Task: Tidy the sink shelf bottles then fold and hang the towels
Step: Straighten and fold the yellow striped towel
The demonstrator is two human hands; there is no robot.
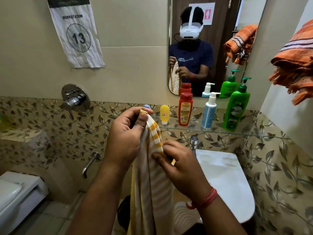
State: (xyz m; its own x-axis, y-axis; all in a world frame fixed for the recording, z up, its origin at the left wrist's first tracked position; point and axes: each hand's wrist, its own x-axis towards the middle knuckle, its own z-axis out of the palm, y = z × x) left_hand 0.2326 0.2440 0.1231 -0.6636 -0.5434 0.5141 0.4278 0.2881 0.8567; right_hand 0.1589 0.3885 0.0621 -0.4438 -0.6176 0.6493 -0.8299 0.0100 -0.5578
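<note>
Soft, even indoor light, a bit dim toward the lower corners. The wall valve (74, 99) catches small glints. Wide-angle bending curves the frame's edges; the orange towel (294, 63) at upper right looks slightly smeared.

4 bottles (185, 109), 2 towels (149, 167), 2 hands (125, 138)

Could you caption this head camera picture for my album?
Both hands pinch a yellow-striped towel before the glass shelf.
</note>
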